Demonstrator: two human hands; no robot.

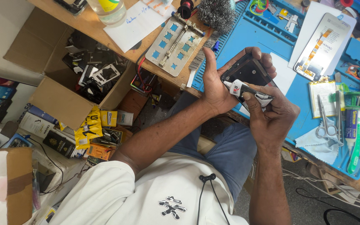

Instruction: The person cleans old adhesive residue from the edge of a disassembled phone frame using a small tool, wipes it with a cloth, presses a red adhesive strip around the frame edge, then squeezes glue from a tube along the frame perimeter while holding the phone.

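My left hand [214, 89] grips a black phone frame [248, 71] by its edges, holding it just above the near edge of a blue work mat [267, 39]. My right hand [273, 118] squeezes a small white glue tube [241, 88]. The tube's pale nozzle touches the near left rim of the phone frame. Both hands are close together over my lap, with the thumbs almost meeting beside the tube.
On the mat lie scissors [328, 123], a blue and green tube [352, 131], a phone screen on white card [321, 48] and small tools. A metal clamp plate [175, 43], steel wool [216, 14] and paper sit on the wooden bench. A cardboard box [59, 102] of parts stands below left.
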